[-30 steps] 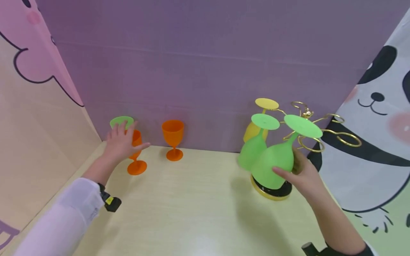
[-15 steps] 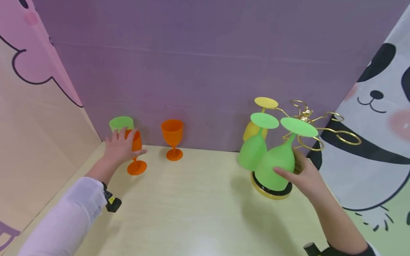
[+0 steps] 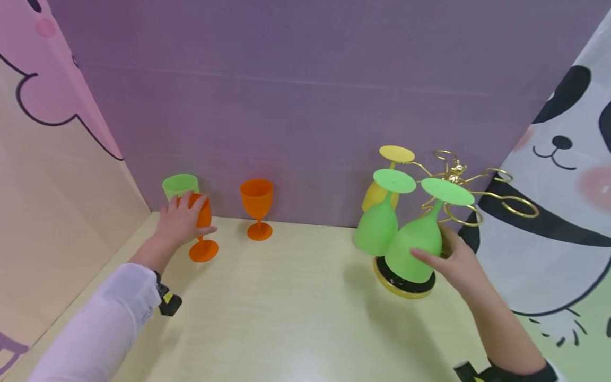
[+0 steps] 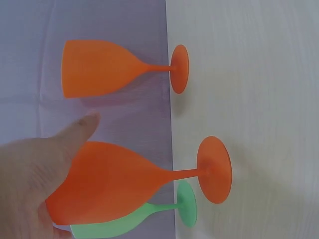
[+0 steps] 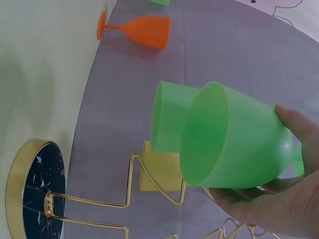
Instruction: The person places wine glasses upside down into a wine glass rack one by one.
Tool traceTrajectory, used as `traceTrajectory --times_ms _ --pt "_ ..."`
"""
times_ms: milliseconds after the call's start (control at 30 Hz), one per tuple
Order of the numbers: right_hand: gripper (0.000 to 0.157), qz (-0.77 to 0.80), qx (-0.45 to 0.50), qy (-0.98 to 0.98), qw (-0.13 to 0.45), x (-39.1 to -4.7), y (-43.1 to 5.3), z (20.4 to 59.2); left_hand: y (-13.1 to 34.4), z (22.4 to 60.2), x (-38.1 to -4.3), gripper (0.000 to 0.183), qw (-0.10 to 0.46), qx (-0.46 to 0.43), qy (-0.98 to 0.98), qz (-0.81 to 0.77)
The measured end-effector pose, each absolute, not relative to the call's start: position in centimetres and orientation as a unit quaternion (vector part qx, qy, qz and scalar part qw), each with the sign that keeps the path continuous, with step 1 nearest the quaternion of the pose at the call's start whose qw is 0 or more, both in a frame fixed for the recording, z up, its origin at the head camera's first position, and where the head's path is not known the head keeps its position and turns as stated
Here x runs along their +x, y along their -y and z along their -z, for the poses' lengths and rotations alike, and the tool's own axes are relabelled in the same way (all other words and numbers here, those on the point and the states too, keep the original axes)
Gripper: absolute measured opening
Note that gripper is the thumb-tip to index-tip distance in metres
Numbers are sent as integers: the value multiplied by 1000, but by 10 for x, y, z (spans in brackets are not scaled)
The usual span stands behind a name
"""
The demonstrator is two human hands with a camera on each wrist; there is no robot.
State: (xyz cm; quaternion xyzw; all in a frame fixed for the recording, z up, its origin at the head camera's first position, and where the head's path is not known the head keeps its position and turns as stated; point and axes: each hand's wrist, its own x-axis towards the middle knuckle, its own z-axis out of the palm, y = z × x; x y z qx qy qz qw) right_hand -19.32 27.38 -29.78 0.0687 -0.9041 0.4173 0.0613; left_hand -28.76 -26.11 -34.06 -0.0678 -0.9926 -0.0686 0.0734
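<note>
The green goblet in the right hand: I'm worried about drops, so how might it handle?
The green goblet looks fairly stiff: its rim is evenly round despite the right hand gripping the bowl. It is probably light, as the rim shows a thin wall. Its smooth bowl could slip.

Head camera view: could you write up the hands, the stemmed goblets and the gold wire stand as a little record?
Left hand: at the bowl of an upright, bright orange stemmed goblet, thumb extended
Left side, also: second orange goblet, upright, to the right; upright light-green goblet behind
Right hand: holds a tilted, upside-down light-green stemmed goblet by its bowl
Stand: gold wire; round black base, gold-rimmed
At the stand: another light-green goblet and a yellow goblet, both upside down
Unclear: whether the held goblet touches the stand
</note>
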Motion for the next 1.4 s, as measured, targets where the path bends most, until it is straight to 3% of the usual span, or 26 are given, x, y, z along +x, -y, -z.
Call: traceTrajectory --times_ms 667,1400 --pt "90 -414 48 906 71 -199 -282 302 262 340 -294 72 69 -82 992 65" --pt "96 -419 30 904 78 -195 -291 309 256 333 -290 70 60 -77 993 68"
